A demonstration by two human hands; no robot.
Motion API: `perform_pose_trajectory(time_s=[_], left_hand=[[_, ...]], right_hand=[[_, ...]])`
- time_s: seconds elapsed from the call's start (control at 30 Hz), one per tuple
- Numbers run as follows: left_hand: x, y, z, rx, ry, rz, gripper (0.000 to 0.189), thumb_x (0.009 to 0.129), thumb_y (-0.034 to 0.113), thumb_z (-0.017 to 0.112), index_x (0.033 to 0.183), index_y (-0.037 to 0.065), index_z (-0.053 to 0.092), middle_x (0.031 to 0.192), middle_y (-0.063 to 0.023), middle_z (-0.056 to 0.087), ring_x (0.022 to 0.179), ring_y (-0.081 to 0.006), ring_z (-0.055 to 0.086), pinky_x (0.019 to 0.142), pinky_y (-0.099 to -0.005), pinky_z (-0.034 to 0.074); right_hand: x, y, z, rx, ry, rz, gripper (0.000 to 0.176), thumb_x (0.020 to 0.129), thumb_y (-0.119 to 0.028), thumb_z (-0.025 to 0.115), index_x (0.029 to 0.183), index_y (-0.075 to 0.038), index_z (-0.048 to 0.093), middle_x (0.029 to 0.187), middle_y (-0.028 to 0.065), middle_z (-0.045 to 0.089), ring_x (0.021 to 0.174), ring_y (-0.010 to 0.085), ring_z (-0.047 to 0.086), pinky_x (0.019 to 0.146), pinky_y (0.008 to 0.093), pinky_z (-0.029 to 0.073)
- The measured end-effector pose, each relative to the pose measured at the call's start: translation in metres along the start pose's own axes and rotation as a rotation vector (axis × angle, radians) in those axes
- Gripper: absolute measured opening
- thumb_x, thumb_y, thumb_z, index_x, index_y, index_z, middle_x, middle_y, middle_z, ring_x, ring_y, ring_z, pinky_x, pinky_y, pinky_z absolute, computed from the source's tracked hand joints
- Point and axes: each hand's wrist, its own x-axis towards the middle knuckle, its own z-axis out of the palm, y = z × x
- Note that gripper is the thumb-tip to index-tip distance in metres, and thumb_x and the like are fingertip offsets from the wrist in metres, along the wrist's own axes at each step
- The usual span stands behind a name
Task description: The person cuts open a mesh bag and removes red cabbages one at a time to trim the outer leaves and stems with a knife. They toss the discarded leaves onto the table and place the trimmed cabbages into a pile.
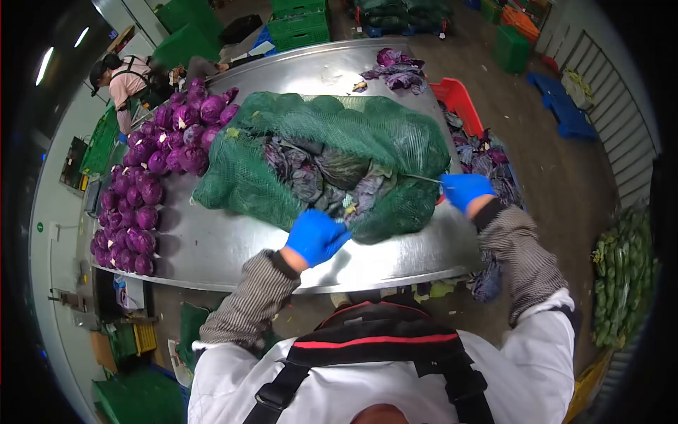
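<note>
A large green net sack [282, 141] full of red cabbages lies on the steel table [212, 247] in front of me. Its near side gapes, showing dark purple cabbage heads [318, 177]. My left hand [316, 237], in a blue glove, grips the net's near edge at the opening. My right hand [464, 189], also blue-gloved, holds a thin knife [424, 179] whose blade points left into the mesh at the sack's right end.
Several trimmed red cabbages [152, 162] are piled along the table's left side. Loose purple leaves [395, 67] lie at the far end. A red crate [459, 99] of leaf waste stands at the right. Another person [127, 81] works at the far left. Green crates sit on the floor.
</note>
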Motion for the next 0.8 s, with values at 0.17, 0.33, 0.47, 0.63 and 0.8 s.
perform_pose_trajectory(time_s=[0.17, 0.33, 0.47, 0.63, 0.8], left_hand=[[-0.029, 0.036, 0.011, -0.055, -0.078, -0.062, 0.022, 0.074, 0.026, 0.062, 0.065, 0.008, 0.055, 0.056, -0.0091, 0.050, 0.056, -0.0291, 0.051, 0.052, -0.0385, 0.038], [0.005, 0.043, 0.064, -0.131, -0.097, -0.181, 0.038, 0.077, 0.042, 0.059, 0.090, 0.007, 0.058, 0.069, -0.0106, 0.056, 0.061, -0.0302, 0.057, 0.057, -0.0370, 0.045], [0.059, 0.071, 0.099, -0.217, -0.034, -0.121, 0.033, 0.079, 0.040, 0.056, 0.081, 0.007, 0.052, 0.072, -0.0110, 0.056, 0.064, -0.0313, 0.057, 0.054, -0.0390, 0.044], [0.051, 0.083, 0.099, -0.123, -0.096, -0.163, 0.026, 0.078, 0.034, 0.059, 0.078, 0.009, 0.052, 0.067, -0.0110, 0.053, 0.059, -0.0325, 0.054, 0.051, -0.0409, 0.041], [-0.006, 0.120, 0.091, -0.114, -0.231, -0.283, 0.026, 0.076, 0.033, 0.061, 0.081, 0.008, 0.056, 0.071, -0.0118, 0.053, 0.063, -0.0324, 0.054, 0.055, -0.0406, 0.042]], right_hand=[[-0.042, 0.055, 0.000, -0.068, 0.053, 0.103, 0.017, 0.081, -0.026, 0.047, 0.081, -0.012, 0.057, 0.068, 0.0134, 0.061, 0.059, 0.0330, 0.059, 0.052, 0.0458, 0.046], [-0.011, 0.017, -0.004, 0.011, 0.125, -0.044, 0.014, 0.079, -0.024, 0.050, 0.079, -0.012, 0.058, 0.068, 0.0128, 0.061, 0.060, 0.0322, 0.060, 0.051, 0.0450, 0.046], [0.015, 0.002, 0.018, -0.018, 0.038, -0.054, 0.013, 0.077, -0.019, 0.051, 0.075, -0.011, 0.062, 0.071, 0.0127, 0.063, 0.064, 0.0312, 0.063, 0.054, 0.0435, 0.048], [-0.005, 0.065, 0.066, 0.046, 0.038, -0.077, 0.016, 0.080, -0.020, 0.047, 0.082, -0.011, 0.060, 0.075, 0.0149, 0.063, 0.067, 0.0340, 0.062, 0.055, 0.0456, 0.048], [-0.112, 0.165, 0.148, 0.136, -0.019, 0.205, 0.024, 0.083, -0.032, 0.047, 0.092, -0.013, 0.059, 0.073, 0.0156, 0.060, 0.064, 0.0352, 0.058, 0.056, 0.0464, 0.045]])
